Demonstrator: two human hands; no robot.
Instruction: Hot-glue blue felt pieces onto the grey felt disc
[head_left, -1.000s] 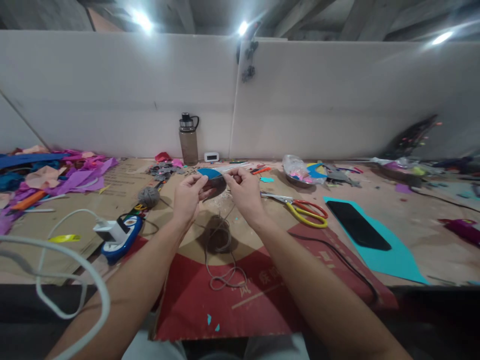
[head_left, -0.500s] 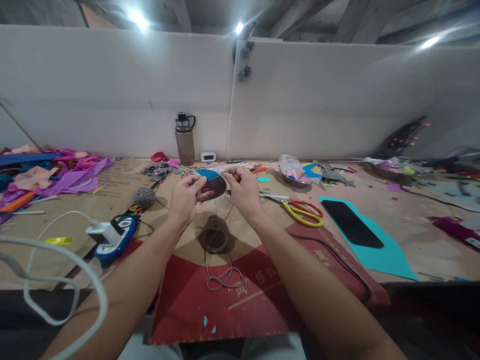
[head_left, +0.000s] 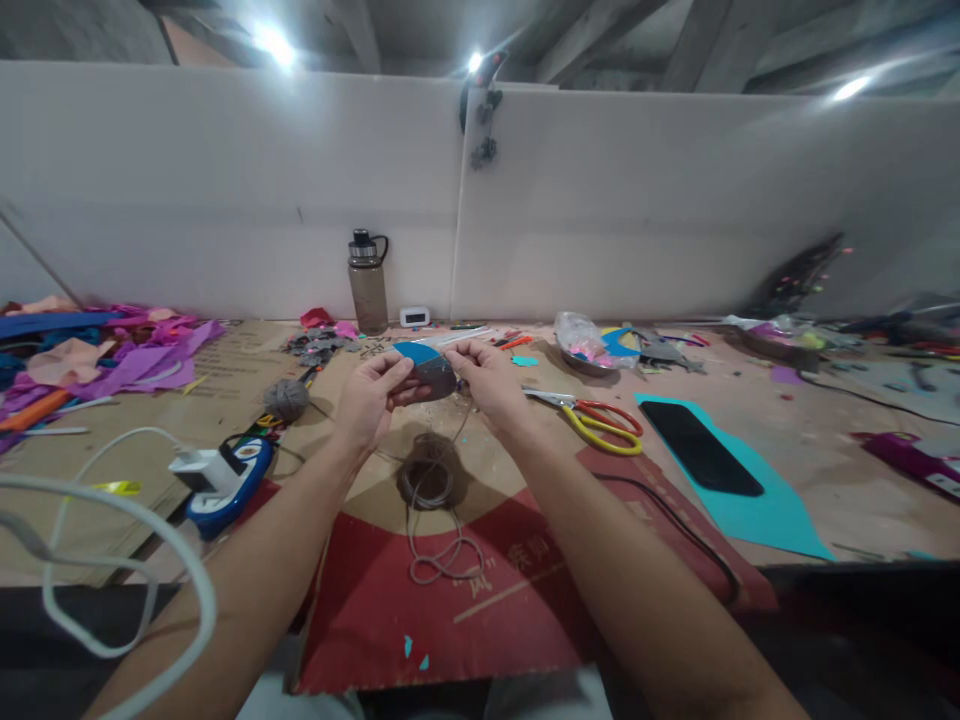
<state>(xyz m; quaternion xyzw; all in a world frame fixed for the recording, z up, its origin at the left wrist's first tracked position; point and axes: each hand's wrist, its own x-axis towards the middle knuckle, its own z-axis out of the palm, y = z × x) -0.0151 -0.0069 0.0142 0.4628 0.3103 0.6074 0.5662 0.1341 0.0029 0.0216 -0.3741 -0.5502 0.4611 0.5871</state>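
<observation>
Blue and grey, the disc (head_left: pixel 431 372) is held up between the two hands, above the cardboard (head_left: pixel 420 640). The left hand (head_left: pixel 366 395) grasps its left edge between thumb and fingers. The right hand (head_left: pixel 491 388) has its fingers pinched together at the right edge; I cannot tell whether they grip the disc or the string (head_left: pixel 429 485) hanging below. Compared with a second ago, the disc shows more of its face, blue and grey now making one oval. The string stays looped on the cardboard; the scissors (head_left: pixel 604 425) and phone (head_left: pixel 701 447) lie unmoved to the right.
</observation>
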